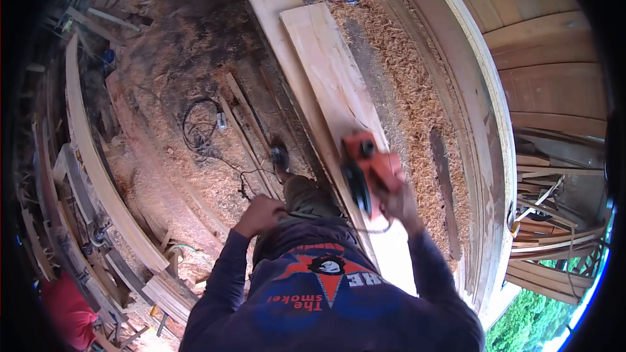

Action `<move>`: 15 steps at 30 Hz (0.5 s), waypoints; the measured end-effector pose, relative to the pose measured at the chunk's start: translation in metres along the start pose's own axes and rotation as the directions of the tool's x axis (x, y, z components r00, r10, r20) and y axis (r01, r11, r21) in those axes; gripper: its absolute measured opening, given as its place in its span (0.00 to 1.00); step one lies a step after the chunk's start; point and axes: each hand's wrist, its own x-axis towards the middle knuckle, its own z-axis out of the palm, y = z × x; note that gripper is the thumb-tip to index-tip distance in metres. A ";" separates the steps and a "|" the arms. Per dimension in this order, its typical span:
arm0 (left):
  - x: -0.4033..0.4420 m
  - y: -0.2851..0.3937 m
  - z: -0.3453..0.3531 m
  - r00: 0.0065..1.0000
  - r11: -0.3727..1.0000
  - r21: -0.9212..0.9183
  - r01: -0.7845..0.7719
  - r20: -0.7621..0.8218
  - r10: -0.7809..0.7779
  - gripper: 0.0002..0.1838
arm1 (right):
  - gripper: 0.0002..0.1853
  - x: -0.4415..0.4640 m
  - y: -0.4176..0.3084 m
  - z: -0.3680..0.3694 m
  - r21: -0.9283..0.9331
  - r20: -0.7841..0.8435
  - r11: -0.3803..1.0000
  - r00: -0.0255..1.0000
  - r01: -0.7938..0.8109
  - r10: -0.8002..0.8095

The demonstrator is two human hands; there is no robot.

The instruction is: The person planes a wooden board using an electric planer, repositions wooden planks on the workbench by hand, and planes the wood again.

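Note:
An orange electric planer (375, 166) with a black side rests on a pale wooden board (329, 58). My right hand (401, 207) is wrapped round the planer's rear handle. From the tool a power cord (352, 227) runs across my waist towards my left hand (261, 215). That hand is held in front of my left hip with its fingers curled. Whether the cord passes through its fingers is hidden. Under the pale board lies another long plank (277, 16), set a little to the left.
Wood shavings (407, 72) cover the bench right of the board. A coiled cable (199, 127) and narrow wood strips (244, 111) lie on the floor by my foot. Long planks (104, 169) stand at the left, near a person in a red top (65, 309). Stacked timber (554, 234) is at the right.

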 end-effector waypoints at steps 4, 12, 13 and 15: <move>0.020 0.003 0.058 0.979 0.979 0.086 -0.187 0.102 0.178 0.09 | 0.19 -0.137 -0.020 -0.004 0.378 0.181 0.734 0.823 -0.563 0.538; 0.021 0.014 0.034 0.989 0.987 0.121 -0.106 0.116 0.092 0.09 | 0.22 -0.031 -0.021 -0.015 0.390 0.180 0.762 0.854 -0.517 0.487; 0.018 0.006 0.029 0.994 0.986 0.145 -0.088 0.084 0.076 0.09 | 0.23 -0.007 -0.028 -0.020 0.403 0.209 0.737 0.839 -0.542 0.503; 0.012 -0.005 0.017 0.995 0.983 0.166 -0.082 0.061 0.073 0.09 | 0.24 0.039 -0.043 -0.032 0.421 0.266 0.690 0.807 -0.589 0.527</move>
